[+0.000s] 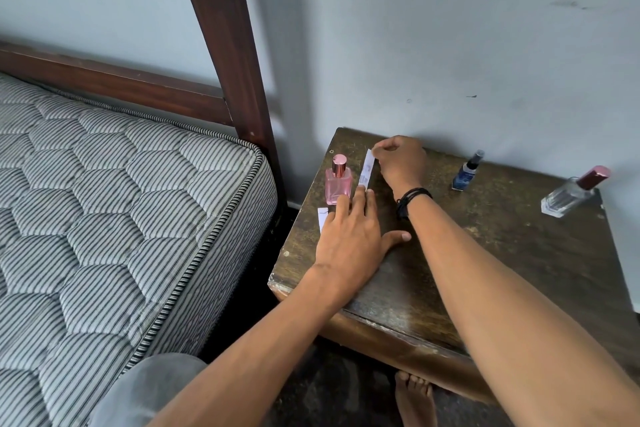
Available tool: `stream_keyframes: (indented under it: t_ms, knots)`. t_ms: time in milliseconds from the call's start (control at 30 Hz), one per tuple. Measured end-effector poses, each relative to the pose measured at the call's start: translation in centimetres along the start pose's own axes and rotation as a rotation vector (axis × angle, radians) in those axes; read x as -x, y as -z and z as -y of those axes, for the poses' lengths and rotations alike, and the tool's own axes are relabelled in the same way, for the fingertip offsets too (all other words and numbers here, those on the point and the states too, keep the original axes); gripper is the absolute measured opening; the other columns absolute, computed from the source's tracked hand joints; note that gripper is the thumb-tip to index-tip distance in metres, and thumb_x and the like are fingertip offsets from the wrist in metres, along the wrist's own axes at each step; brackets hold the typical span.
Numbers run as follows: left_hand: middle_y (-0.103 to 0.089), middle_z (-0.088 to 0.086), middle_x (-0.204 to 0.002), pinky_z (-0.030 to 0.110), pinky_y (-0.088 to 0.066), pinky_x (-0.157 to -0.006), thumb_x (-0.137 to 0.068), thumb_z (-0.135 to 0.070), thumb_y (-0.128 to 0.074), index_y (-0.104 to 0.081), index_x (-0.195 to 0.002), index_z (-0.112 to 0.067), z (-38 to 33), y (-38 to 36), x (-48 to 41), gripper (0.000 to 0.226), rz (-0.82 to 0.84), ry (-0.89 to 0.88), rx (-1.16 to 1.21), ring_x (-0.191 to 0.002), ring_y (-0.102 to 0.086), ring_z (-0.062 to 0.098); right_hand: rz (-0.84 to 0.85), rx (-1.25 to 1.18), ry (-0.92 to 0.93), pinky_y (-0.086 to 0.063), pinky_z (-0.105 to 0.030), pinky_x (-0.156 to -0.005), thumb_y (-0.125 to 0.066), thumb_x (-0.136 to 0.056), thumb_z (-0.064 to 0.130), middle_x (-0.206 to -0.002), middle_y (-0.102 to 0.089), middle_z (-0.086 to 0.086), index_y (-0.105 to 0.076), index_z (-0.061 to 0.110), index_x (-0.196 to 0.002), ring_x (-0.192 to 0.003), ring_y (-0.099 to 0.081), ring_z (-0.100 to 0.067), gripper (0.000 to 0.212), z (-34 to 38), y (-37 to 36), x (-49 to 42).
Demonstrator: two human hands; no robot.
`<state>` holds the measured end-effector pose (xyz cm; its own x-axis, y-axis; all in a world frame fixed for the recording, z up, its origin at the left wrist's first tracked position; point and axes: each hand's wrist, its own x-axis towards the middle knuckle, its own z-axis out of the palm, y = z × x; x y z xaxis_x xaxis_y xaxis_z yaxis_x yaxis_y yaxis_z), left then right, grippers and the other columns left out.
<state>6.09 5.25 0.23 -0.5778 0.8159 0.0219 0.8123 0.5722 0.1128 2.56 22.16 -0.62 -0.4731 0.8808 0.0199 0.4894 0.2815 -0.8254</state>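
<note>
A narrow white paper strip (367, 168) lies on the dark wooden side table (485, 253), just right of a pink perfume bottle (338, 185) with a rose-gold cap. My right hand (401, 161) pinches the far end of the strip. My left hand (353, 236) lies flat with straight fingers, its fingertips pressing the strip's near end. A second small white paper (322, 217) peeks out left of my left hand, partly hidden by it.
A small blue spray bottle (465, 173) and a clear bottle with a dark red cap (575, 194) stand toward the table's right, near the wall. A striped mattress (104, 201) in a dark wooden bed frame (228, 55) is on the left. My bare foot (414, 399) is under the table.
</note>
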Motion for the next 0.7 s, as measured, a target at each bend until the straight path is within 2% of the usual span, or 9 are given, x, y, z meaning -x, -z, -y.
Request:
stream_keyframes:
  t_ms: [133, 300, 567, 700]
  knots:
    - [-0.032, 0.014, -0.162, 0.042, -0.042, -0.11, -0.087, -0.076, -0.023, -0.028, -0.155, -0.002, -0.07, 0.12, 0.12, 0.102, -0.003, 0.002, 0.001, -0.136, -0.038, 0.032, 0.008, -0.013, 0.001, -0.059, -0.033, -0.079, -0.072, -0.089, 0.021, -0.082, -0.071, 0.01, -0.074, 0.026, -0.08, -0.082, -0.069, -0.012, 0.011, 0.0, -0.08, -0.06]
    - [-0.028, 0.013, -0.163, 0.042, -0.041, -0.11, -0.09, -0.076, -0.029, -0.026, -0.156, -0.003, -0.1, 0.14, 0.13, 0.099, -0.004, 0.002, -0.001, -0.139, -0.035, 0.032, 0.01, -0.029, 0.003, -0.061, -0.041, -0.079, -0.071, -0.089, 0.023, -0.082, -0.073, 0.009, -0.073, 0.027, -0.08, -0.079, -0.071, -0.015, 0.01, -0.03, -0.15, -0.06]
    - [-0.028, 0.013, -0.163, 0.043, -0.041, -0.109, -0.09, -0.076, -0.029, -0.026, -0.157, -0.004, -0.09, 0.26, 0.35, 0.098, -0.03, -0.006, 0.008, -0.139, -0.035, 0.032, -0.012, -0.04, 0.013, -0.061, -0.042, -0.079, -0.058, -0.098, 0.026, -0.085, -0.076, 0.001, -0.074, 0.024, -0.091, -0.08, -0.073, -0.021, 0.018, -0.08, -0.1, 0.14]
    - [-0.027, 0.014, -0.164, 0.043, -0.04, -0.111, -0.091, -0.075, -0.03, -0.026, -0.157, -0.004, -0.09, 0.2, 0.48, 0.097, -0.05, -0.02, 0.027, -0.139, -0.035, 0.034, -0.027, -0.083, -0.006, -0.059, -0.039, -0.071, -0.053, -0.1, 0.027, -0.071, -0.072, -0.001, -0.073, 0.018, -0.084, -0.068, -0.07, -0.021, 0.027, 0.07, 0.04, 0.34]
